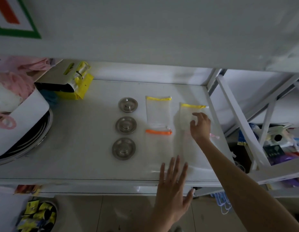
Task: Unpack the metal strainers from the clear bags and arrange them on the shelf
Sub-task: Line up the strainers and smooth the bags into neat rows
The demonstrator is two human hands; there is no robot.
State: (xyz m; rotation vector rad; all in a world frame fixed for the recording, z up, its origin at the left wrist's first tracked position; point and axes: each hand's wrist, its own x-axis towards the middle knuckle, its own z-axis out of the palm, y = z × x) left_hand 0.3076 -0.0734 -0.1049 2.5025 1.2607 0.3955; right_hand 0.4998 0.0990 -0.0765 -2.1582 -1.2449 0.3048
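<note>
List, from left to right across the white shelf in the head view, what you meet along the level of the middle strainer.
Stacked metal pans → middle metal strainer → yellow-topped clear bag → right hand on the second clear bag → shelf frame post.

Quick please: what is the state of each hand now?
Left hand: open, flat, holding nothing.
Right hand: open, fingers on a clear bag.

yellow packet back left | pink plastic bag far left | stacked metal pans
</note>
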